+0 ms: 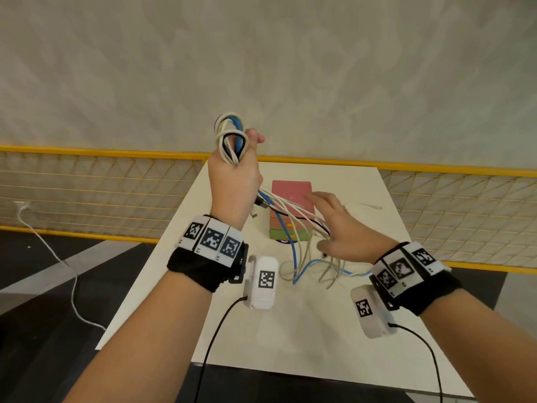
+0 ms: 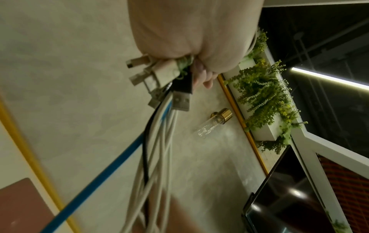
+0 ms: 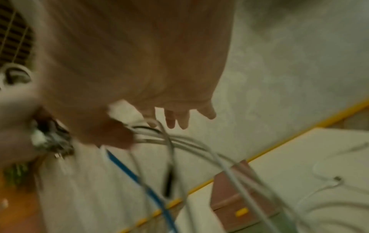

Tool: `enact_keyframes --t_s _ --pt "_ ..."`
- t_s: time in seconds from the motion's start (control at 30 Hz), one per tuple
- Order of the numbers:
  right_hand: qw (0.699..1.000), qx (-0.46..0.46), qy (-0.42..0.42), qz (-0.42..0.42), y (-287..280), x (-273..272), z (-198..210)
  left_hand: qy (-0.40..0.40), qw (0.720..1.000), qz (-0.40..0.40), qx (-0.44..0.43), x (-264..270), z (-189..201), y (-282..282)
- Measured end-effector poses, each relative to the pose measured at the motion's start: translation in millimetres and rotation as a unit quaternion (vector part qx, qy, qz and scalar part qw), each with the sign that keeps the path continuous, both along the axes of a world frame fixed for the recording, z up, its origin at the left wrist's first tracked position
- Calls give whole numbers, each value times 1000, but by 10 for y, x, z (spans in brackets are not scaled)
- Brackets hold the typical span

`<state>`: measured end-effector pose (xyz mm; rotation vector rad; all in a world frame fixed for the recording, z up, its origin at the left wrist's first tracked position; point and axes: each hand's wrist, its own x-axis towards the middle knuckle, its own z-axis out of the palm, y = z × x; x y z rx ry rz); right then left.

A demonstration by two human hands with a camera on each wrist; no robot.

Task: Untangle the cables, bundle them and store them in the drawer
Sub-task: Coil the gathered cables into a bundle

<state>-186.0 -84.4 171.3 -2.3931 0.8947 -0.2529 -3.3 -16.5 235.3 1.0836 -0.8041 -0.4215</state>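
Head view: left hand (image 1: 234, 173), raised at frame centre, clenches looped cables (image 1: 231, 138); strands run down right across drawer box (image 1: 291, 196) on white table (image 1: 305, 330). Right hand (image 1: 338, 225), fingers spread, strands draped over them

Left wrist view: USB plugs (image 2: 180, 100) hang under fist, upper centre

Right wrist view: blurred; fingers (image 3: 169, 119) extended, strands beneath thumb, box lower right

My left hand (image 1: 232, 175) gripped the looped cables (image 1: 231, 138) above the white table (image 1: 290, 330); my right hand (image 1: 340, 228), fingers spread, lay against their trailing strands over the drawer box (image 1: 292, 196).
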Motion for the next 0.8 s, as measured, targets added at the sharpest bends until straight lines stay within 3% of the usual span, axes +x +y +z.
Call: enact_keyframes --t_s 0.07,0.2,0.33,0.43,0.57,0.67,0.8 --pt "988 94 -116 42 114 84 100 -11 1000 9 7 -20 -8 -23" --pt "976 35 -210 33 220 435 10 -33 999 -19 2 -187 8 -24" --pt "984 46 -170 -32 156 404 -235 -30 997 -66 -19 -54 53 51" --pt "991 -2 -129 -43 69 275 -265 -93 990 -87 67 158 -31 91" --pt "986 -97 -116 -76 -13 346 -121 -253 929 -95 254 158 -171 97" --pt "983 -100 -132 -82 -16 432 -67 -264 909 -167 274 72 -284 93" --pt "990 2 -139 31 -29 399 32 -280 873 -266 296 -9 -432 78"
